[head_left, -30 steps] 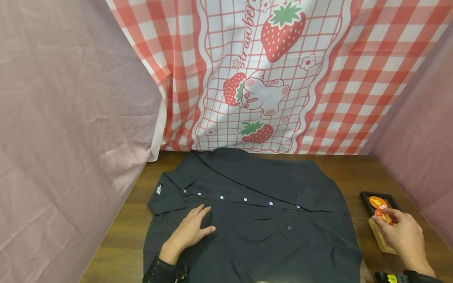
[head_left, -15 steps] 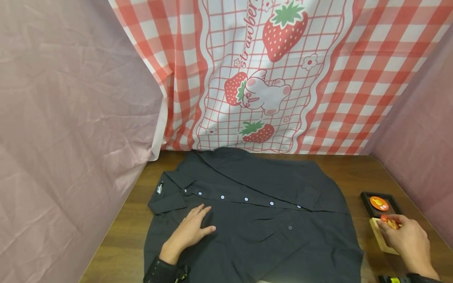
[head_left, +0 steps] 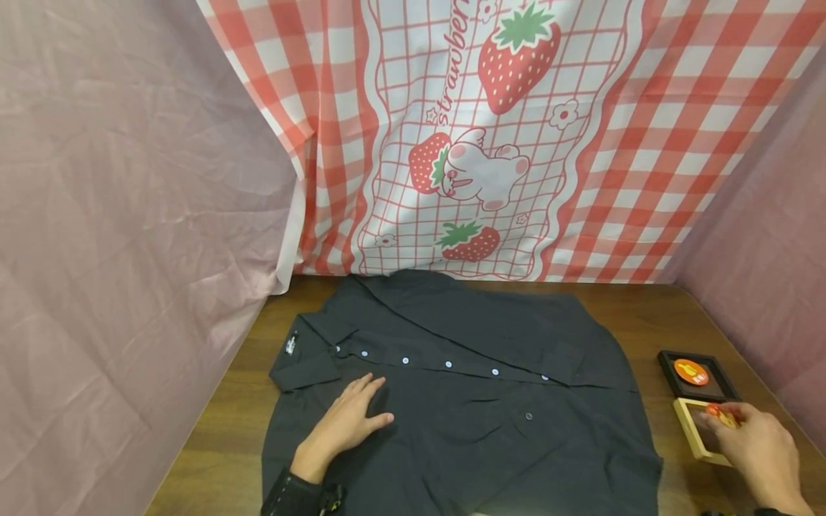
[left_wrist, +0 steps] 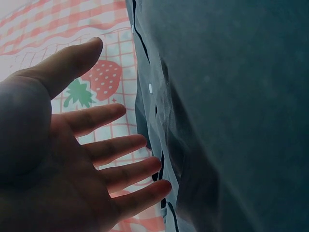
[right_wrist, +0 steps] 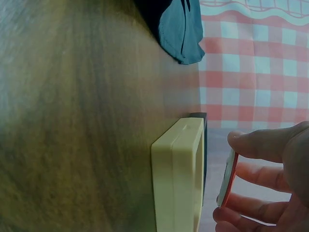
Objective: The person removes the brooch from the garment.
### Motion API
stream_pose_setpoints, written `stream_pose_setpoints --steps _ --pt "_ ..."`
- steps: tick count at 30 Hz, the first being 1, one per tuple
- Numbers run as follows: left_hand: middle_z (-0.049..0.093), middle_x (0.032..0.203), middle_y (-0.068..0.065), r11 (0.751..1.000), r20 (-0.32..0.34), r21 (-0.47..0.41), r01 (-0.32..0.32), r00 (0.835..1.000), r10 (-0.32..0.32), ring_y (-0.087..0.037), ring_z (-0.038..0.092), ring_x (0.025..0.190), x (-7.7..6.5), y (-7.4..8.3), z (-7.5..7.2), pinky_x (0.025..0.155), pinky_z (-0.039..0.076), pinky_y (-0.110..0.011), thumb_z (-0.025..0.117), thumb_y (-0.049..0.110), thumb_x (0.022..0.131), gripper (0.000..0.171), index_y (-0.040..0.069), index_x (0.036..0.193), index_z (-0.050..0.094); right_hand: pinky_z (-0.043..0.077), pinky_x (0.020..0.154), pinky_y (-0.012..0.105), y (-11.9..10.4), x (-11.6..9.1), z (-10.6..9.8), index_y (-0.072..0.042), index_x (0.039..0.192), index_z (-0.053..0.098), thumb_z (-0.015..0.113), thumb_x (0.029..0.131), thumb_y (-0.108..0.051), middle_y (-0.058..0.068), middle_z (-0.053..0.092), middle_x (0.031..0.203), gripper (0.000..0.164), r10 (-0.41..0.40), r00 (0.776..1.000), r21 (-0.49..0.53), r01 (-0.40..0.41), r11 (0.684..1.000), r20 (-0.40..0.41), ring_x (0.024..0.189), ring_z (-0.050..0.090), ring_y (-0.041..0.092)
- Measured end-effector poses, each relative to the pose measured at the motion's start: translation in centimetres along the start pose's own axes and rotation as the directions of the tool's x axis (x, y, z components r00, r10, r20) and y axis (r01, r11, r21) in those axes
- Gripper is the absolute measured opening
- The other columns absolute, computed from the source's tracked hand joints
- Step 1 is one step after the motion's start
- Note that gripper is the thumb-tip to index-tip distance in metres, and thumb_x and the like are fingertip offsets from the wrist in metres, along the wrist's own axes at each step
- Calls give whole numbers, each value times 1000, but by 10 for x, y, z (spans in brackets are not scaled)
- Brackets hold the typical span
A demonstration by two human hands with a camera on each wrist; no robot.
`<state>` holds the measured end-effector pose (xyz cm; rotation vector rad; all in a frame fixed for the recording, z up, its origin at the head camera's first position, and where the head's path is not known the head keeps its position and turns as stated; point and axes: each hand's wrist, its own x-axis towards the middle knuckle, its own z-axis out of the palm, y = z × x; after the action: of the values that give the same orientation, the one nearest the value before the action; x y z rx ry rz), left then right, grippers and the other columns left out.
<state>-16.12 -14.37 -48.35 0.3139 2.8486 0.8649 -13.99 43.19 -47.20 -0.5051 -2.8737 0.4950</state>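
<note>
A dark short-sleeved shirt (head_left: 464, 444) with white buttons lies spread on the table. My left hand (head_left: 342, 423) is over its front, fingers straight and thumb apart, holding nothing; the left wrist view shows its palm facing sideways beside the cloth. At the right, my right hand (head_left: 764, 448) pinches a round red badge (head_left: 723, 414) with a yellow figure. In the right wrist view the badge (right_wrist: 227, 179) is tilted on edge between thumb and fingers, pale back showing, above a light wooden tray (head_left: 687, 428). Part of that tray is hidden by the hand.
Behind the wooden tray sits a black tray (head_left: 716, 390) holding an orange round badge (head_left: 691, 372). A red-checked strawberry cloth (head_left: 596, 215) hangs at the table's back edge, with pink cloth (head_left: 129, 251) at both sides.
My right hand has carried the red badge from the black tray towards the front right, over the wooden tray. The orange badge stays in the black tray. My left hand has not moved.
</note>
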Motion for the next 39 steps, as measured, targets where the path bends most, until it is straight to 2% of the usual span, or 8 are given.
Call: stream_pose_setpoints --steps 5,10,14,20,25,32,39 --pt "41 150 -23 1000 2 -6 -7 1000 7 -44 36 140 0 0 0 109 32 -64 70 34 88 66 4 142 47 42 69 56 4 0 3 14 111 57 67 90 -33 43 55 110 52 14 1000 -9 -14 1000 7 90 53 59" --pt "40 151 -23 1000 8 -6 -1 1000 1 -44 35 140 1 -1 0 110 32 -63 70 34 89 66 4 143 46 43 68 57 9 0 4 15 109 56 66 90 -40 43 56 109 59 11 999 -15 -10 1000 48 91 52 62" --pt "41 150 -23 1000 6 -9 -5 1000 5 -44 36 140 2 -1 0 110 32 -62 70 33 89 61 5 140 50 43 64 54 11 1 5 14 104 59 66 90 -36 41 59 104 52 0 997 -19 2 1000 78 89 53 61" --pt "40 150 -23 1000 37 -18 6 999 -5 -44 35 140 2 -1 -1 109 32 -64 70 32 89 57 7 137 54 43 63 53 13 2 9 9 103 62 68 89 -31 39 60 104 42 40 990 -32 -36 999 137 89 54 60" --pt "39 151 -23 1000 42 -20 8 999 -7 -44 34 141 2 0 -2 110 31 -64 70 32 89 57 7 137 54 42 57 50 14 3 12 7 95 64 68 87 -23 34 63 87 31 -2 996 -25 4 1000 91 76 58 53" --pt "41 149 -24 1000 14 -10 -15 1000 15 -45 36 140 1 -1 -1 110 32 -62 70 33 88 56 5 135 55 43 59 54 12 0 14 10 94 65 68 85 -19 39 61 89 31 -29 998 -35 31 999 54 78 56 58" --pt "40 150 -24 1000 19 -21 -9 1000 9 -44 35 141 1 -2 -2 111 31 -63 69 33 89 56 6 136 55 44 62 55 12 -1 14 9 90 69 67 86 -19 40 61 87 29 -57 998 -40 58 997 38 79 56 59"
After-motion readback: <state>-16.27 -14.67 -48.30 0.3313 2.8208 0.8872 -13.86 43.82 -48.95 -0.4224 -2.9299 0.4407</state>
